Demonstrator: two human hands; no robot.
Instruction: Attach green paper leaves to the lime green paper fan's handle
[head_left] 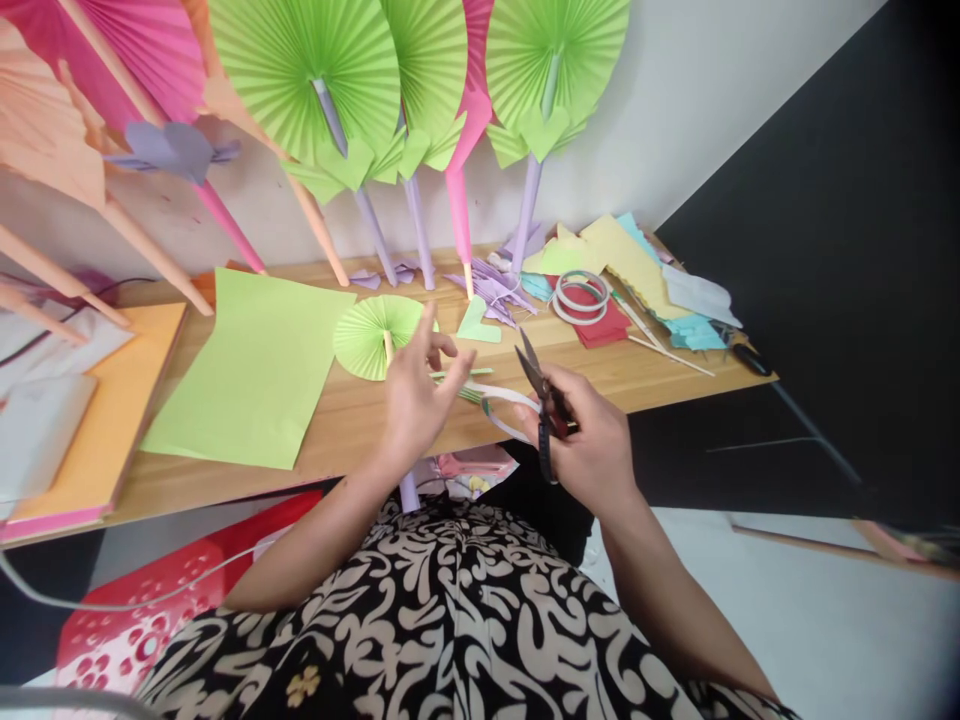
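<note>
Head view, the only one.

- Left hand [412,400], centre of frame: thumb and forefinger are pinched on one end of a white strip [510,397]. The other fingers are fanned loosely upward.
- Right hand [592,455], just right of centre: wrapped around a pair of small scissors [541,385]. The blades are parted and point up and left, toward the pinch.
- The strip sags in a loop between the two hands, held in the air above the front edge of the table [660,375]. Its far end goes out of sight at the right hand.
- A thin green sliver lies along the same pinch. It is probably held too, but the view is too small to say.
- Just behind the left hand, on the table: a small pleated fan [367,338], a green sheet [255,370] to its left, and a green heart [478,325] to its right.
- Tape rolls [581,296] sit further back, right of centre.

Risks, as judged:
1. The blades stand open near the left fingertips. A cut made too near the pinch could nick a finger.
2. The strip is slack. If it is adhesive, the loop could fold and stick to itself or to the blades.
3. The pinch is light, so a tug from the scissors could pull the strip free and drop it off the table edge.
4. A twist in the loop would give a slanted cut.
</note>
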